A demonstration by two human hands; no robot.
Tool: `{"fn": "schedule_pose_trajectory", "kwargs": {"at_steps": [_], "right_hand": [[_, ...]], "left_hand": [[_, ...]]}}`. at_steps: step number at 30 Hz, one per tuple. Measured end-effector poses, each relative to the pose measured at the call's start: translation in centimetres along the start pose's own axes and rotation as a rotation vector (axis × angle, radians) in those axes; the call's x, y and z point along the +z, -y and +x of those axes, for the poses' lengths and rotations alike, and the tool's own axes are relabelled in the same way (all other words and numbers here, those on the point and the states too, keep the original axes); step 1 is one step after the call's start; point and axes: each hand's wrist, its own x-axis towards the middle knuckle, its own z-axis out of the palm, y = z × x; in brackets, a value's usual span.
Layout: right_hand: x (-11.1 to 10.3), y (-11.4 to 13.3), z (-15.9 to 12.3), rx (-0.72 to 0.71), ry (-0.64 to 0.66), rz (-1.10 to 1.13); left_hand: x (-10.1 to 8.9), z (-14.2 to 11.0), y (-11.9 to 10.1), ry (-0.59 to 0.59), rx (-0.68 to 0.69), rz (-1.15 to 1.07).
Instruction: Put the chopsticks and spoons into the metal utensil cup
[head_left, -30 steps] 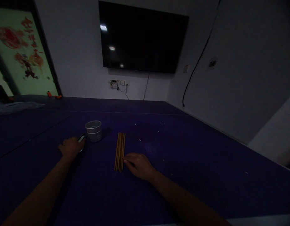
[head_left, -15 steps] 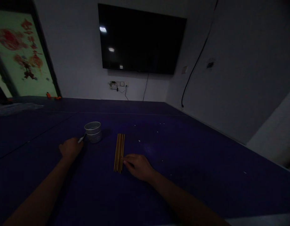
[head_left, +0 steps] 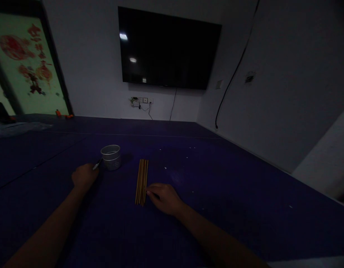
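Several slim wooden sticks, looking like chopsticks (head_left: 141, 182), lie side by side on the dark blue surface (head_left: 110, 230). At their right edge, my right hand (head_left: 165, 197) has thumb and forefinger pinched on the outermost chopstick near its lower end. My left hand (head_left: 84, 176) is closed round a pen (head_left: 96, 164), whose pale barrel and dark end stick out up and to the right. Just right of the pen stands an upright grey cup (head_left: 111, 158) with an open top and a patterned lower wall.
Small white scraps (head_left: 165, 168) are scattered right of the chopsticks. Crumpled clear plastic (head_left: 21, 128) and small orange things (head_left: 63, 114) lie far left. A television (head_left: 169, 48) hangs on the back wall above sockets, and a black cable (head_left: 235, 70) runs down the right wall.
The whole view has shifted very slightly. Both hands, the cup and the chopsticks keep the same places relative to one another.
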Motion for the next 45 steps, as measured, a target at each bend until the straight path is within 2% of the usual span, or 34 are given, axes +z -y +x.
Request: {"fn": "schedule_pose_trajectory", "kwargs": {"at_steps": [6, 25, 45], "right_hand": [[-0.11, 0.12, -0.03, -0.001, -0.011, 0.007], [-0.26, 0.27, 0.06, -0.019, 0.066, -0.112], [-0.40, 0.24, 0.13, -0.007, 0.079, -0.096]], "left_hand": [[0.02, -0.13, -0.08, -0.016, 0.004, -0.022], [-0.27, -0.49, -0.34, -0.007, 0.011, -0.020], [-0.22, -0.46, -0.31, -0.011, 0.043, -0.042]]}}
